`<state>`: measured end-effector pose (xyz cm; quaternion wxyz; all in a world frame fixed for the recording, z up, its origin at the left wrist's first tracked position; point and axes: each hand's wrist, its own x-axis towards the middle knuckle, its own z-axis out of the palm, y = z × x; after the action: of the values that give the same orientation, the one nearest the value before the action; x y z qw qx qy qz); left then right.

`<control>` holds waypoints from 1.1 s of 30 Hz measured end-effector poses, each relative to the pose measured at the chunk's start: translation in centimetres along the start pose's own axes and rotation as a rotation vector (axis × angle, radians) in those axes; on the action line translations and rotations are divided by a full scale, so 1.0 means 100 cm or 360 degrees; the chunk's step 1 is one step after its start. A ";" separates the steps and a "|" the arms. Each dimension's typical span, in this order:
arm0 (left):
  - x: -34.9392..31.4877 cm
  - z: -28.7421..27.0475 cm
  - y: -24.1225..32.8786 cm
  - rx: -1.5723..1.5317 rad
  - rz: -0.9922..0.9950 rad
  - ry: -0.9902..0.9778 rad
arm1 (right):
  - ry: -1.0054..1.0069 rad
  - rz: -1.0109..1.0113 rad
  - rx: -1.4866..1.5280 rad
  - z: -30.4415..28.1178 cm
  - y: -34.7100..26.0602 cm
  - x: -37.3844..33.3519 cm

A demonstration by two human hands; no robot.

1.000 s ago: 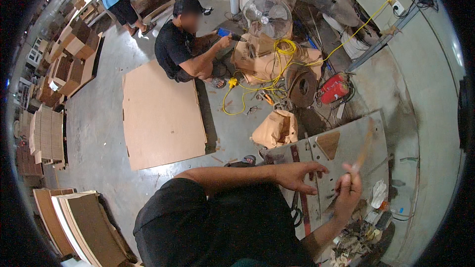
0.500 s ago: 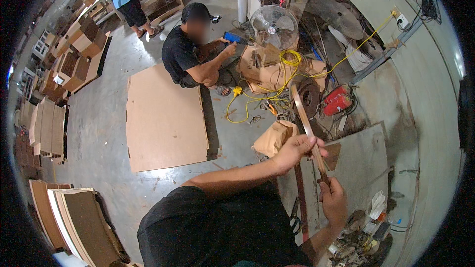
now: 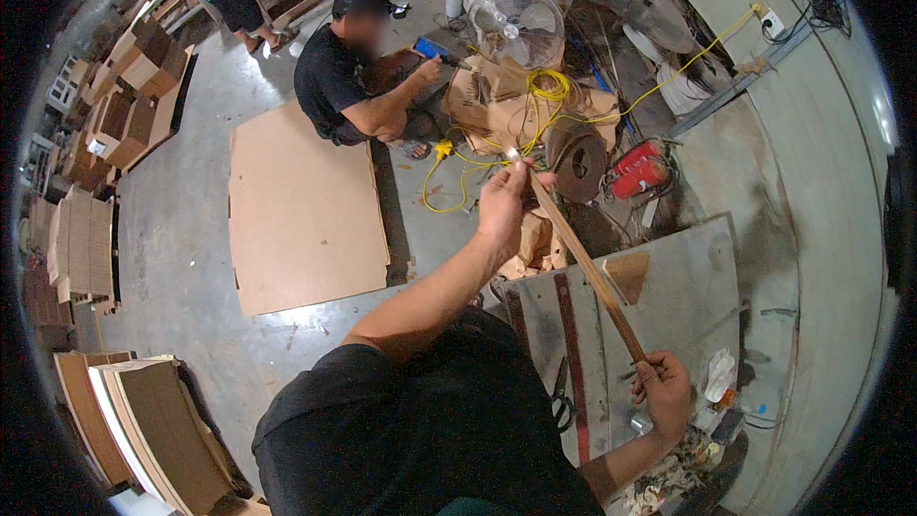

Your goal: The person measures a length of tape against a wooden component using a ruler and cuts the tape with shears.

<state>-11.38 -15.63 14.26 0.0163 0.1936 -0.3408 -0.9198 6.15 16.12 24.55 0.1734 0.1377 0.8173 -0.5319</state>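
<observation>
A long, thin brown strip, which looks like wood (image 3: 592,272), is stretched at a slant between my two hands above a grey tabletop (image 3: 693,277). My left hand (image 3: 503,203) pinches its far end, where the surface shines brightly. The near end sits between the thumb and fingers of my right hand (image 3: 663,387), close to the table's right side. Under the strip lies a flat brown wedge-shaped piece (image 3: 628,274). Black-handled scissors (image 3: 564,399) rest on the tabletop near my body.
A co-worker (image 3: 349,72) squats ahead, holding a blue tool (image 3: 432,49). Cardboard (image 3: 310,220) covers part of the floor. A fan (image 3: 516,27), yellow cable (image 3: 549,86) and red cylinder (image 3: 638,169) stand beyond the table. Clutter (image 3: 702,444) lies by my right forearm.
My left hand has moved away along the strip to its far end. My right hand has shifted slightly right and nearer, and the hands are farther apart. The view has shifted a little.
</observation>
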 end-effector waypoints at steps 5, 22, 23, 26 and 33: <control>0.019 -0.019 0.013 -0.0028 0.0104 0.0114 | 0.0166 -0.0087 -0.0140 -0.002 0.002 -0.002; 0.034 -0.053 0.023 0.0017 0.0237 0.0302 | 0.0947 -0.0626 0.0193 -0.032 0.043 -0.001; 0.037 -0.060 0.018 0.0018 0.0194 0.0285 | 0.1034 -0.0648 0.0263 -0.031 0.040 -0.001; 0.037 -0.065 0.004 0.0114 0.0172 0.0401 | 0.1268 -0.0737 0.0291 -0.032 0.038 0.001; 0.021 -0.078 -0.055 0.0460 -0.0258 0.0346 | 0.1562 -0.1107 0.0455 -0.054 0.062 0.021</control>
<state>-9.86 -16.58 4.61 -0.0489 0.3189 -0.4489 -0.8333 6.07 23.59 20.60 -0.4266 0.1138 0.7194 -0.5362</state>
